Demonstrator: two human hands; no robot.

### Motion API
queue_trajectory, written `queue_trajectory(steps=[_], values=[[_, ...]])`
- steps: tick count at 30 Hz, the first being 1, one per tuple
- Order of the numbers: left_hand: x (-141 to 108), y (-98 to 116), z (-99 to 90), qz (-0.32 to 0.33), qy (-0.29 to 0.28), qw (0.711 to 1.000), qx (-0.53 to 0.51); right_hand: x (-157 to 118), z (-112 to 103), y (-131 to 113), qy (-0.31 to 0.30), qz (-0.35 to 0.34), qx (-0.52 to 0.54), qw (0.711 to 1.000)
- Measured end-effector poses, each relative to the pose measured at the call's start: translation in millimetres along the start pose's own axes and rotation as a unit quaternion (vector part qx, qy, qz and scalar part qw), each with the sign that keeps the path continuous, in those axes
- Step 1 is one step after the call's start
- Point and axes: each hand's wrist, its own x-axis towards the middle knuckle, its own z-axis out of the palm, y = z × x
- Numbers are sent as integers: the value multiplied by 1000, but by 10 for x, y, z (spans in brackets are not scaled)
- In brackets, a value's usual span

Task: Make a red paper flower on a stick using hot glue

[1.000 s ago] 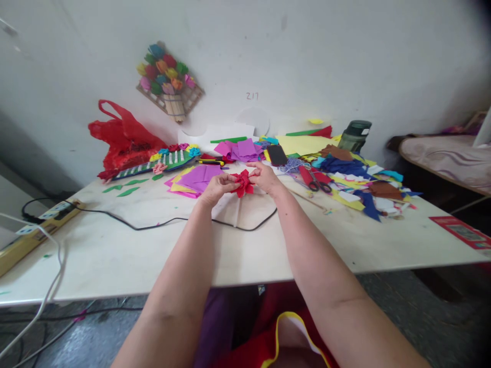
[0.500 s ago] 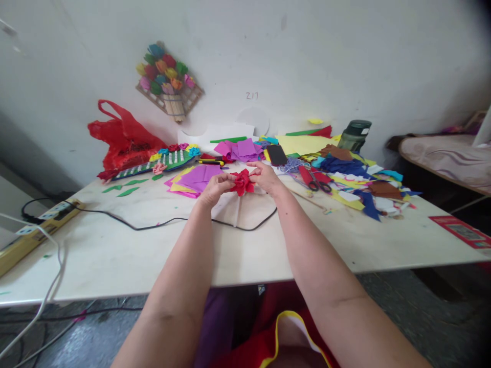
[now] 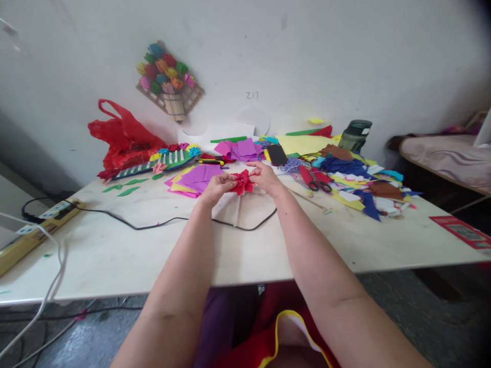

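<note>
A red paper flower (image 3: 242, 183) with several petals is held between both hands, above the middle of the white table (image 3: 245, 255). My left hand (image 3: 218, 188) pinches the petals on its left side. On the right side my right hand (image 3: 264, 177) pinches the flower between thumb and fingers. A pale narrow stick or strip (image 3: 238, 210) shows below the flower; whether it is joined to the flower cannot be made out. Purple, yellow and pink sheets (image 3: 197, 178) lie just left of the hands.
Behind the hands lie a phone (image 3: 276, 155) and a yellow cutter (image 3: 210, 162). Scissors (image 3: 320, 185) and coloured scraps (image 3: 356, 176) are to the right, near a green bottle (image 3: 356, 135). A black cable (image 3: 153, 226) crosses the table from a power strip (image 3: 38, 230).
The red flower has turned slightly between the fingers, and its petals look a little different. Both hands have stayed almost in place.
</note>
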Motion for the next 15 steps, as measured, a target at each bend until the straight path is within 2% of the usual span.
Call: queue_trajectory(steps=[9, 15], values=[[14, 3, 1, -31, 12, 999, -30, -3, -7, -17, 12, -21, -40, 999], [-18, 21, 1, -25, 11, 999, -16, 11, -5, 44, 16, -83, -97, 992]])
